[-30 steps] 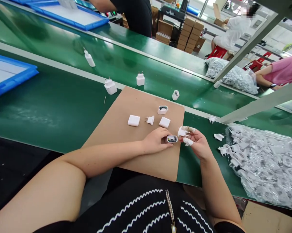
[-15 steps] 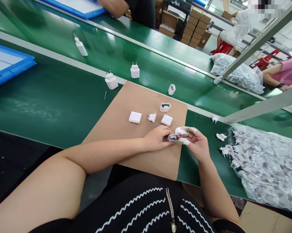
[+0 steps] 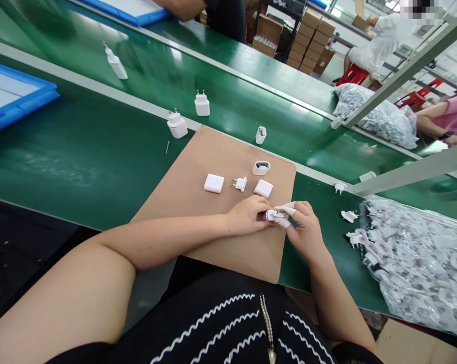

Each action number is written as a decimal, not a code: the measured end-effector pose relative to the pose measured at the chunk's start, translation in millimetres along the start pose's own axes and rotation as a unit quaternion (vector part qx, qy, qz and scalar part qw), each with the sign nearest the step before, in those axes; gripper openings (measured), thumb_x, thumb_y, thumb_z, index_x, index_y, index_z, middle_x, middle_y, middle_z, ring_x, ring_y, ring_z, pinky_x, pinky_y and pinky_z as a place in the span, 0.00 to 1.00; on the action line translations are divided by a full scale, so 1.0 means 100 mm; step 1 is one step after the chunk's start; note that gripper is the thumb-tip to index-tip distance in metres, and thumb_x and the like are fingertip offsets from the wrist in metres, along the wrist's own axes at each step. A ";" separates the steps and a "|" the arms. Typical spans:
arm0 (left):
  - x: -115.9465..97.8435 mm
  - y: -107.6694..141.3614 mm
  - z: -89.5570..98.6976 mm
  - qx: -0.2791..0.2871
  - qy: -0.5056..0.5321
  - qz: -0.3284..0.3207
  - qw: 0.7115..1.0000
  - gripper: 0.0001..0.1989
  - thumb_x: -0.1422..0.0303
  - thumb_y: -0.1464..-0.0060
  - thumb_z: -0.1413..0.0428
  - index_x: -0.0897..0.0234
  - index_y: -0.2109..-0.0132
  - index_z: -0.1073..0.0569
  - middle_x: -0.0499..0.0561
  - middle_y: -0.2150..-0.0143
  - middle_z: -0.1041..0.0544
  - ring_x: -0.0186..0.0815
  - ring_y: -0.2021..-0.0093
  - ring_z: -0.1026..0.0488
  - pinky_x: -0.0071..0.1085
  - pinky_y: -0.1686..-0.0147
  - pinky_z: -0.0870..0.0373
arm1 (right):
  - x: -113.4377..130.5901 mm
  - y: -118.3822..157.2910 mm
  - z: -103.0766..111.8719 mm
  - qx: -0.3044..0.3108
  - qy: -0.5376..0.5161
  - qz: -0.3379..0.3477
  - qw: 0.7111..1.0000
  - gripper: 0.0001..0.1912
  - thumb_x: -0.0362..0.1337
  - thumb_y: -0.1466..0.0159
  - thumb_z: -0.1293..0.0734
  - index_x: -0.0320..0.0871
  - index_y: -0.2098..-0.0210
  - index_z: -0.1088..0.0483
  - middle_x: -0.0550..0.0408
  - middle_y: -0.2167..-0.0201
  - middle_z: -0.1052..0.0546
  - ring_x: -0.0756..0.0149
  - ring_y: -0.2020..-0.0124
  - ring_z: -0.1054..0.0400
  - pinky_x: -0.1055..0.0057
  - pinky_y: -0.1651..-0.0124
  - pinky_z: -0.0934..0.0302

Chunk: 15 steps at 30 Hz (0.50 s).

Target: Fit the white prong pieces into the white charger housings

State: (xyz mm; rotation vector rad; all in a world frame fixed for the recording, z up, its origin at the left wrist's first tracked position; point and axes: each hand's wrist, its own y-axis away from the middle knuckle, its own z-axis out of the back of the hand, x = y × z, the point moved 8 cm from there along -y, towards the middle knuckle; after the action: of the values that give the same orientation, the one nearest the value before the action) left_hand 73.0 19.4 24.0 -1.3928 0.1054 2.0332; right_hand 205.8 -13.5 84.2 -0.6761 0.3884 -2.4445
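Observation:
My left hand (image 3: 247, 216) is closed around a small white charger housing (image 3: 268, 216) above the right part of a brown cardboard sheet (image 3: 186, 202). My right hand (image 3: 304, 222), with white covers on its fingertips, pinches a white plug cap (image 3: 278, 214) against the housing's open end. Whether the cap is fully seated is hidden by the fingers. Just beyond my hands on the cardboard are an open housing (image 3: 261, 168) with its insides showing, two closed-looking white housings (image 3: 213, 183) (image 3: 263, 188), and a loose two-pin plug cap (image 3: 239, 184).
A plastic bag of plug caps (image 3: 421, 258) lies at right, with several loose caps (image 3: 349, 216) beside it. White chargers (image 3: 177, 125) and a small pin (image 3: 167, 147) sit farther left. Blue trays (image 3: 42, 93) stand at left. A metal post (image 3: 410, 169) crosses the right; co-workers sit beyond.
My right hand has brought the plug cap left onto the housing's open end, covering the insides. Beyond the metal strip, the chargers and an open housing have shifted left.

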 end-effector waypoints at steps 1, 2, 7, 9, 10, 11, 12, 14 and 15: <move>0.00 0.00 0.00 0.001 0.002 0.001 1.000 0.11 0.63 0.42 0.35 0.65 0.56 0.18 0.56 0.58 0.21 0.40 0.56 0.24 0.37 0.52 0.25 | 0.00 -0.01 0.00 -0.001 0.005 0.005 1.000 0.07 0.33 0.31 0.32 0.46 0.55 0.21 0.50 0.63 0.22 0.56 0.59 0.32 0.59 0.57 0.33; 0.00 0.00 0.01 0.001 0.005 0.002 1.000 0.11 0.63 0.42 0.35 0.65 0.57 0.18 0.55 0.58 0.22 0.40 0.56 0.24 0.37 0.52 0.25 | 0.01 -0.01 0.01 -0.005 0.013 0.012 1.000 0.07 0.33 0.31 0.32 0.46 0.56 0.22 0.50 0.63 0.22 0.56 0.59 0.32 0.59 0.56 0.33; 0.01 -0.01 0.00 0.004 0.010 0.008 1.000 0.10 0.61 0.42 0.35 0.64 0.58 0.18 0.55 0.58 0.21 0.40 0.56 0.24 0.37 0.51 0.25 | 0.07 -0.02 0.07 -0.037 0.065 0.028 0.997 0.06 0.32 0.32 0.33 0.46 0.59 0.22 0.52 0.66 0.23 0.56 0.57 0.31 0.57 0.51 0.39; 0.01 -0.01 0.00 0.004 0.010 0.010 1.000 0.10 0.61 0.42 0.35 0.64 0.59 0.18 0.55 0.59 0.21 0.40 0.56 0.24 0.37 0.52 0.25 | 0.09 -0.02 0.06 -0.031 0.092 0.026 0.995 0.07 0.30 0.33 0.33 0.46 0.61 0.23 0.53 0.66 0.23 0.56 0.57 0.31 0.57 0.49 0.41; 0.01 -0.01 0.00 0.003 0.010 0.010 1.000 0.10 0.61 0.42 0.35 0.64 0.60 0.18 0.54 0.59 0.21 0.40 0.57 0.24 0.37 0.52 0.25 | 0.10 -0.03 0.05 -0.025 0.103 0.025 0.994 0.07 0.29 0.34 0.33 0.46 0.63 0.24 0.53 0.66 0.24 0.56 0.57 0.31 0.56 0.48 0.42; 0.01 -0.01 0.00 0.002 0.010 0.011 1.000 0.10 0.60 0.42 0.35 0.64 0.60 0.18 0.54 0.60 0.22 0.40 0.57 0.24 0.36 0.53 0.25 | 0.11 -0.04 0.04 -0.020 0.110 0.024 0.993 0.08 0.28 0.35 0.34 0.46 0.64 0.24 0.54 0.67 0.24 0.57 0.57 0.32 0.56 0.46 0.42; 0.01 -0.01 0.00 0.002 0.011 0.011 1.000 0.10 0.60 0.42 0.35 0.64 0.61 0.18 0.54 0.60 0.22 0.39 0.57 0.24 0.36 0.53 0.25 | 0.11 -0.04 0.04 -0.016 0.116 0.023 0.993 0.08 0.27 0.36 0.34 0.46 0.66 0.25 0.54 0.67 0.24 0.57 0.57 0.32 0.56 0.44 0.43; 0.01 -0.01 0.01 0.004 0.014 0.013 1.000 0.10 0.61 0.42 0.35 0.64 0.61 0.18 0.54 0.60 0.22 0.40 0.57 0.24 0.36 0.53 0.25 | 0.11 -0.06 0.03 -0.008 0.127 0.020 0.992 0.08 0.27 0.38 0.34 0.46 0.70 0.28 0.54 0.68 0.25 0.57 0.58 0.32 0.54 0.40 0.45; 0.01 -0.02 0.01 0.008 0.016 0.015 1.000 0.10 0.61 0.43 0.34 0.63 0.61 0.18 0.54 0.60 0.22 0.40 0.57 0.24 0.36 0.53 0.25 | 0.11 -0.07 0.02 -0.002 0.132 0.017 0.991 0.09 0.26 0.39 0.35 0.46 0.72 0.29 0.55 0.69 0.26 0.58 0.58 0.32 0.54 0.39 0.46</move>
State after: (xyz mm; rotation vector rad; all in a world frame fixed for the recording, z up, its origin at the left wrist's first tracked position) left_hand 72.9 21.8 23.7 -1.4227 0.1564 2.0309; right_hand 196.5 -14.6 92.8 -0.3427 0.5044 -2.5061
